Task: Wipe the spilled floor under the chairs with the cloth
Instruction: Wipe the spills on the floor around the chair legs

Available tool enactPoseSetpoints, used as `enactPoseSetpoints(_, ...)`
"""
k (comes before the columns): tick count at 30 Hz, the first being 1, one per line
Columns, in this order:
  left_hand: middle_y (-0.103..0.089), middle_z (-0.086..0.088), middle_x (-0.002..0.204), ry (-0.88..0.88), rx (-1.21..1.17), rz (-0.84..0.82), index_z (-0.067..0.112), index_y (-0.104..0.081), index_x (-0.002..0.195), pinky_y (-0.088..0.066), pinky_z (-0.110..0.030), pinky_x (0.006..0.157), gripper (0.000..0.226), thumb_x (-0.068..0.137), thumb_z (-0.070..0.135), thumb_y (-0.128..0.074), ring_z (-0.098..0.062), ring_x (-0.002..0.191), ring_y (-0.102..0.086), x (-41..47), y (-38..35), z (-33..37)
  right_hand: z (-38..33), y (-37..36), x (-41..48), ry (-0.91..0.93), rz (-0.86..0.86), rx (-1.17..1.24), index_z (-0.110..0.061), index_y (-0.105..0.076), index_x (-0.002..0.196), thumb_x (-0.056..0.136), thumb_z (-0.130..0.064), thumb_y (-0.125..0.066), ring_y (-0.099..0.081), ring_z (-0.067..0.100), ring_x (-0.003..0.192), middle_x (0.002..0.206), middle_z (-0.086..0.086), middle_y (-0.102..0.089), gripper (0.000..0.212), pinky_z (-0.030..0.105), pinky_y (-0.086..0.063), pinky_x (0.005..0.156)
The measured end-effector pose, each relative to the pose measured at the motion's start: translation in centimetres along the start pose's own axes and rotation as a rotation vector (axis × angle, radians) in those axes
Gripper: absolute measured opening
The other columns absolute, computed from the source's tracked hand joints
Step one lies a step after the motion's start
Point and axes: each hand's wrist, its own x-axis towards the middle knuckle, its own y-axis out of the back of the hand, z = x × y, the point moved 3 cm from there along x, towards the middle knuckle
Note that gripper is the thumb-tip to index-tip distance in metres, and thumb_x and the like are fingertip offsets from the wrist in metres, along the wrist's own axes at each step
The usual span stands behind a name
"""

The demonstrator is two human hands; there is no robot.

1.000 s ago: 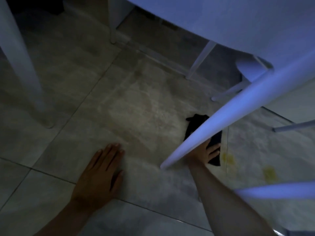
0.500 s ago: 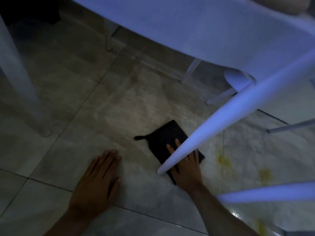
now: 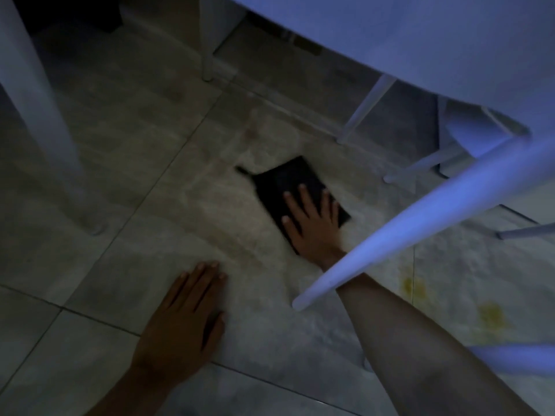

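Right hand [image 3: 313,219]: grip is a flat, spread palm pressing down on the near-right part of the cloth, fingers splayed wide, none curled round it; pressure rather than pinch, which suits a sliding wipe.
Black cloth [image 3: 280,187]: folded to a flat rectangle on the floor, mid-scene, a thin tail trailing at its far-left corner; folding gives a thick pad under the palm.
Right forearm: passes beneath the slanted white chair leg [image 3: 420,223] to reach under the seat.
Left hand [image 3: 183,319]: empty, flat on the tile near left, apparently propping the body's weight.
Yellow spill spots [image 3: 491,315]: near right, well apart from the cloth; judged not yet wiped.
Tiled floor [image 3: 120,175]: pale, dimly lit.
White chair seat [image 3: 420,40]: overhead, far right.
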Motion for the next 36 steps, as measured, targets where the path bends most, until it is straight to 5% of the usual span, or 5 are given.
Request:
enactPoseSetpoints(3, -0.036, -0.006, 0.166, -0.002, -0.014, -0.001, 0.01, -0.045, 0.154, -0.024, -0.045, 0.126, 0.064, 0.099, 0.043, -0.043, -0.025, 0.156, -0.031, -0.1, 0.2, 0.0, 0.3, -0.7, -3.1, 0.254, -0.012, -0.012, -0.042, -0.024, 0.159, 0.104, -0.057, -0.027, 0.006, 0.032, 0.158, 0.171, -0.01, -0.015, 0.057, 0.049, -0.001, 0.125)
enactPoseSetpoints(6, -0.038, -0.008, 0.165, -0.015, -0.014, 0.022, 0.009, -0.046, 0.153, -0.025, -0.046, 0.127, 0.062, 0.1, 0.041, -0.043, -0.026, 0.155, -0.033, -0.1, 0.4, 0.2, 1.4, -1.1, -6.9, -0.09, 0.017, 0.297, -0.028, -0.013, 0.163, 0.11, -0.041, -0.026, 0.015, -0.002, 0.153, 0.168, -0.022, 0.001, 0.056, 0.022, 0.011, 0.123)
enactPoseSetpoints(11, -0.04, -0.009, 0.164, -0.009, -0.025, 0.03, 0.008, -0.048, 0.152, -0.029, -0.049, 0.125, 0.063, 0.099, 0.041, -0.041, -0.026, 0.153, -0.036, 0.0, 0.6, 0.2, -0.7, -2.3, -15.0, -0.741, 0.096, 0.143, -0.029, -0.023, 0.159, 0.094, -0.053, -0.035, -0.026, 0.052, 0.149, 0.165, 0.014, -0.03, 0.07, 0.066, -0.024, 0.117)
enactPoseSetpoints(18, -0.039, -0.009, 0.165, 0.0, -0.026, 0.002, 0.009, -0.046, 0.153, -0.028, -0.05, 0.126, 0.063, 0.099, 0.042, -0.04, -0.027, 0.154, -0.034, -0.1, 0.6, 0.2, -6.6, -2.9, -21.0, -0.939, 0.107, 0.228, -0.029, -0.04, 0.156, 0.105, -0.045, -0.041, -0.03, 0.05, 0.148, 0.165, 0.008, -0.032, 0.053, 0.066, -0.03, 0.113)
enactPoseSetpoints(36, -0.04, -0.019, 0.162, 0.13, 0.005, 0.074, -0.001, -0.045, 0.151, -0.025, -0.057, 0.125, 0.055, 0.104, 0.025, -0.032, -0.036, 0.15, -0.039, -2.3, 1.1, -3.3, -16.5, -3.2, -15.1, -0.301, 0.174, 0.201, -0.03, -0.034, 0.158, 0.106, -0.049, -0.035, -0.013, 0.051, 0.152, 0.168, 0.009, -0.025, 0.056, 0.063, -0.019, 0.121)
